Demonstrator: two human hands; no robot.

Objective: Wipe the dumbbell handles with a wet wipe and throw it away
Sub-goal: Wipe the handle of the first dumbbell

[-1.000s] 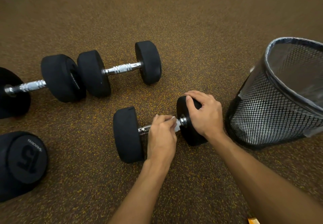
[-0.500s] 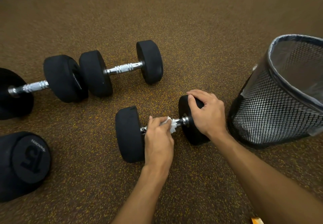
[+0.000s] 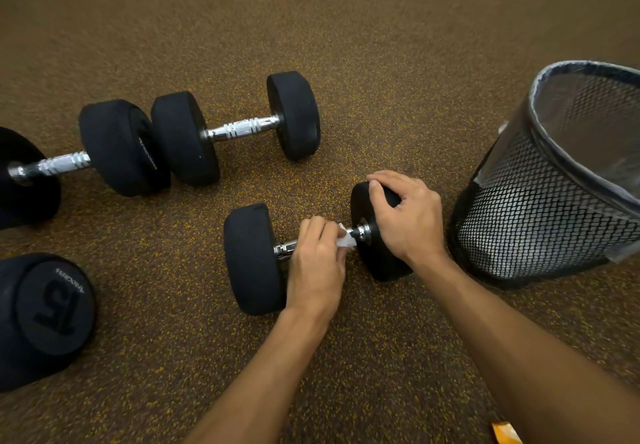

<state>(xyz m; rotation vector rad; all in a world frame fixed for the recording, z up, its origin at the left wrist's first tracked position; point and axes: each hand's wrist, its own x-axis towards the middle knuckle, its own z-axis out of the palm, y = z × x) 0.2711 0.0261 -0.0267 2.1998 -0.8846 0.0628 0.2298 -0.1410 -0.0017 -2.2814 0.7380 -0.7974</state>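
Dumbbell point(image 3: 252, 260) lies left-right; left hand point(image 3: 317, 270) clasps wet wipe point(image 3: 346, 240) round its mostly hidden handle point(image 3: 285, 247); right hand point(image 3: 405, 218) grips the right head point(image 3: 381, 265).

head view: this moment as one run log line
phase: wiping | left grip grips wet wipe on near dumbbell handle | right grip holds right head | mesh bin at right

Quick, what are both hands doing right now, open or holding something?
Left hand: closed on the wet wipe, held against the dumbbell handle.
Right hand: gripping that dumbbell's right weight head.
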